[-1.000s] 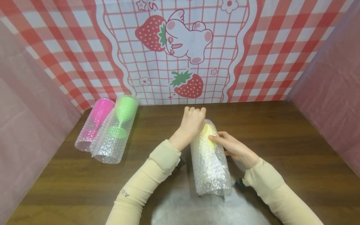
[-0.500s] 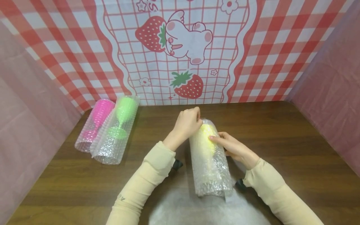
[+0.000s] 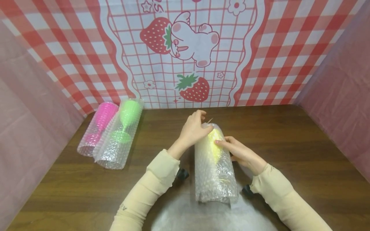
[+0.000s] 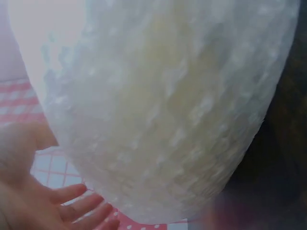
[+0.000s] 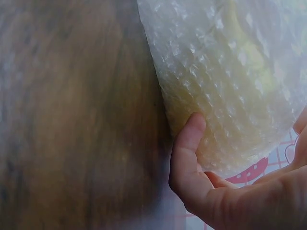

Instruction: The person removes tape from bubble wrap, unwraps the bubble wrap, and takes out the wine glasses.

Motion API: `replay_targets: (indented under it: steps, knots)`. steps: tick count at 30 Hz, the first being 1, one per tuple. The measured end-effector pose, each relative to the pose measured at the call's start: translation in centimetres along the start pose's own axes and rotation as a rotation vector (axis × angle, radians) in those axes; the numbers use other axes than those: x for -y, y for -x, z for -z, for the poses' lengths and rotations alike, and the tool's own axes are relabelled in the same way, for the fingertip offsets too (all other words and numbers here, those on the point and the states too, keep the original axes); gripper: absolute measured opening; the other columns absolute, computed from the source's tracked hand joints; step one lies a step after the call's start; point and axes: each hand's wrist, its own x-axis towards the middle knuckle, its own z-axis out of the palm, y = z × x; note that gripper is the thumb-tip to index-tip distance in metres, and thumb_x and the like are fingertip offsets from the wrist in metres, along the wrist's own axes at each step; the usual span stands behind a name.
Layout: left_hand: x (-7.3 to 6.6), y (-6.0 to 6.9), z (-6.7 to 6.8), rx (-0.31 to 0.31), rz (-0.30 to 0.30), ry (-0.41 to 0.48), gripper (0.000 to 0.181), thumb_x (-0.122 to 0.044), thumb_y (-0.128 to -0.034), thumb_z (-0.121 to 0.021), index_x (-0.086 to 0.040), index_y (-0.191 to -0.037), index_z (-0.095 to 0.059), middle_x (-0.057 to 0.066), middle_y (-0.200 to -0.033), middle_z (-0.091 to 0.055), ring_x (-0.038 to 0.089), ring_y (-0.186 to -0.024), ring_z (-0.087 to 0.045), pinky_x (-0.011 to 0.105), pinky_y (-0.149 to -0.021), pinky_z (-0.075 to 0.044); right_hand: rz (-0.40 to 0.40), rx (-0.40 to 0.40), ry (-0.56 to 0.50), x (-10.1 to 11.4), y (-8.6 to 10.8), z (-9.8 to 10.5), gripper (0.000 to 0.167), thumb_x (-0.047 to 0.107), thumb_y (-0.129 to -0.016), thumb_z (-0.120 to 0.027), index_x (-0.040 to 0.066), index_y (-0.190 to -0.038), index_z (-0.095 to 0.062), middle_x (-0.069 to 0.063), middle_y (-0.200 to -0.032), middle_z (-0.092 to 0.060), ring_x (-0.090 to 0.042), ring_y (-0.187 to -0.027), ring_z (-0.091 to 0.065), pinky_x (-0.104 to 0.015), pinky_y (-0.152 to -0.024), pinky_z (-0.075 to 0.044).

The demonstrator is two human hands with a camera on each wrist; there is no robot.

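Observation:
A yellow goblet (image 3: pixel 214 153) shows through a roll of clear bubble wrap (image 3: pixel 216 189), which lies lengthwise in the middle of the table. My right hand (image 3: pixel 243 153) grips the roll's right side, thumb on top; in the right wrist view bent fingers (image 5: pixel 186 158) lie against the wrap (image 5: pixel 225 91). At the far end of the roll is my left hand (image 3: pixel 192 130), its thumb on the wrap. The left wrist view shows this hand (image 4: pixel 33 191) with fingers spread loosely beside the wrap (image 4: pixel 163 110), which fills most of that view.
Two more bubble-wrapped goblets, one pink (image 3: pixel 104 115) and one green (image 3: pixel 127 115), lie side by side at the table's back left. A translucent sheet (image 3: pixel 214 218) covers the front middle of the brown table (image 3: pixel 303 154). A red-and-white checked cloth (image 3: pixel 274 64) hangs behind.
My left hand has moved a little left, and its bunched fingers have loosened, thumb now on the wrap. The roll's near end has shifted slightly left. My right hand has stayed in place.

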Motion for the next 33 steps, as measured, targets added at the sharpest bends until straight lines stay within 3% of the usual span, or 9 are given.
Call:
replay_targets:
  steps: [4, 13, 20, 27, 33]
  knots:
    - [0.0, 0.2, -0.2, 0.042, 0.017, -0.092, 0.061, -0.035, -0.0777, -0.065, -0.008, -0.128, -0.043, 0.01, -0.123, -0.05, 0.024, -0.109, -0.048, 0.035, -0.087, -0.046, 0.001, -0.013, -0.008, 0.0, 0.0, -0.1, 0.076, 0.043, -0.088, -0.051, -0.003, -0.137, -0.015, -0.023, -0.133, -0.029, -0.032, -0.114, -0.041, -0.041, -0.085, -0.047]
    - [0.6, 0.0, -0.2, 0.009, 0.127, 0.009, 0.034, -0.028, -0.0865, -0.051, -0.009, -0.113, -0.059, 0.008, -0.114, -0.06, 0.026, -0.105, -0.056, 0.038, -0.089, -0.046, -0.007, -0.03, -0.004, 0.0, -0.1, -0.1, 0.077, 0.043, -0.088, -0.052, -0.003, -0.137, -0.016, -0.022, -0.133, -0.029, -0.031, -0.112, -0.042, -0.04, -0.083, -0.048]
    - [1.2, -0.1, -0.6, 0.073, 0.1, -0.026, 0.03, -0.026, -0.0843, -0.051, -0.011, -0.108, -0.062, 0.006, -0.107, -0.062, 0.023, -0.097, -0.058, 0.034, -0.081, -0.049, -0.009, -0.025, -0.007, 0.0, -0.1, -0.1, 0.077, 0.044, -0.087, -0.052, -0.003, -0.137, -0.016, -0.022, -0.134, -0.027, -0.032, -0.114, -0.041, -0.04, -0.084, -0.047]
    - [1.3, -0.1, -0.9, 0.031, 0.106, 0.0, 0.028, -0.024, -0.0885, -0.045, -0.012, -0.106, -0.064, 0.004, -0.099, -0.065, 0.021, -0.077, -0.057, 0.031, -0.065, -0.048, -0.008, -0.033, -0.011, -0.1, 0.0, -0.1, 0.077, 0.044, -0.087, -0.053, -0.002, -0.136, -0.017, -0.021, -0.135, -0.026, -0.033, -0.119, -0.036, -0.045, -0.091, -0.043]
    - [1.4, -0.2, -1.0, 0.023, 0.113, -0.001, 0.027, -0.025, -0.0883, -0.047, -0.013, -0.105, -0.064, 0.003, -0.099, -0.065, 0.02, -0.076, -0.057, 0.032, -0.068, -0.049, 0.017, -0.029, 0.024, 0.4, 0.1, 0.1, 0.084, 0.04, -0.088, -0.053, 0.0, -0.14, -0.001, -0.025, -0.142, -0.015, -0.039, -0.127, -0.026, -0.051, -0.099, -0.034]
